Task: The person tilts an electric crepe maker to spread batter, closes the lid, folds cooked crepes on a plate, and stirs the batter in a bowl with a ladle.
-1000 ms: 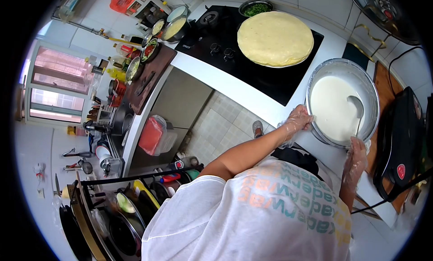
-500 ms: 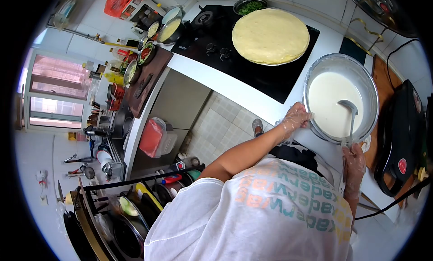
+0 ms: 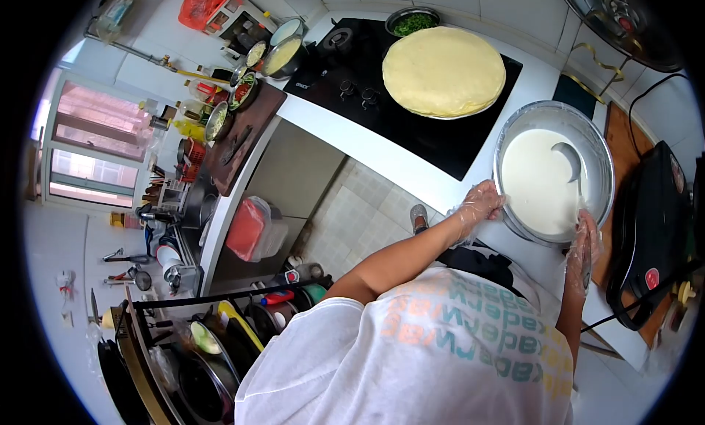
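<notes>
A large metal bowl (image 3: 606, 177) of creamy white batter (image 3: 537, 186) stands on the counter in front of me. My left hand (image 3: 481, 203), in a clear plastic glove, is closed on the bowl's left rim. My right hand (image 3: 584, 243), also gloved, grips the handle of a ladle (image 3: 565, 159) near the rim close to me. The ladle's head lies partly sunk in the batter. Beyond the bowl, to the left, a stack of thin yellow pancakes (image 3: 443, 71) rests over the black cooktop.
A black electric griddle (image 3: 646, 227) sits on a wooden board (image 3: 626, 142) right of the bowl. Behind the pancakes is a bowl of chopped greens (image 3: 413, 23). At far left, a dark cutting board (image 3: 246, 131) holds knives beside bowls of ingredients. A pan rack (image 3: 220, 296) stands lower left.
My right hand has moved up toward the bowl, and the ladle's head has shifted and sunk into the batter. My left hand stays at the rim. The view has shifted slightly.
</notes>
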The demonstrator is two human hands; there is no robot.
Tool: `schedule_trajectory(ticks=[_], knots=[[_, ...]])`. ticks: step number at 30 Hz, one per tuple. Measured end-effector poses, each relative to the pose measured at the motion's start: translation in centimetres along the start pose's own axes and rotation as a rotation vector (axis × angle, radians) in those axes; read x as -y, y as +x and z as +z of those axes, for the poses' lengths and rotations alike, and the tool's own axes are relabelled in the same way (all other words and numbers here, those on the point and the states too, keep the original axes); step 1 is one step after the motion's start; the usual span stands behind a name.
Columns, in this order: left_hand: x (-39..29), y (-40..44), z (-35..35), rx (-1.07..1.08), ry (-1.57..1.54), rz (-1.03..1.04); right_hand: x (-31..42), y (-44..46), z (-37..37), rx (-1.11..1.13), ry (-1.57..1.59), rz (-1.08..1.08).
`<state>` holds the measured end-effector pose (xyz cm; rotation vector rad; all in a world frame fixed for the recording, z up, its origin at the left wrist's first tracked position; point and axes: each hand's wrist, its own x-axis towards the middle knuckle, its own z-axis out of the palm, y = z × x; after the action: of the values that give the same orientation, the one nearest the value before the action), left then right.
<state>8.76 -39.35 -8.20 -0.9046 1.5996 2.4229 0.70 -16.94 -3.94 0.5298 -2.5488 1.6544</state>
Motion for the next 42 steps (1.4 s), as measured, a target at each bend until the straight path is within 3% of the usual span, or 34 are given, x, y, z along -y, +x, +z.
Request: schedule_trajectory(ticks=[12, 24, 29, 32, 38, 40, 42], knots=[[-0.2, -0.2, -0.2, 0.024, 0.0, -0.013, 3.8, -2.9, -3.5, 0.237, -0.172, -0.049], [-0.3, -0.6, -0.3, 0.029, 0.031, -0.009, 2.6, -0.8, -2.9, -0.024, -0.393, -0.204], [-0.3, -0.3, -0.4, 0.033, 0.041, -0.022, 1.4, 0.8, -1.9, 0.071, -0.212, -0.026], [-0.7, -0.7, 0.0, 0.017, 0.028, -0.03, 2.1, 0.7, -1.1, 0.08, -0.195, -0.103], [-0.8, -0.9, 0.2, -0.036, 0.061, 0.018, 3.2, -1.9, -1.4, 0.163, -0.138, -0.062], [-1.2, -1.3, 0.2, 0.002, 0.107, -0.005, 4.8, -2.6, -2.8, 0.235, -0.193, 0.029], [0.0, -0.6, -0.2, -0.025, 0.058, 0.022, 5.0, -3.2, -4.2, 0.247, -0.288, -0.044]])
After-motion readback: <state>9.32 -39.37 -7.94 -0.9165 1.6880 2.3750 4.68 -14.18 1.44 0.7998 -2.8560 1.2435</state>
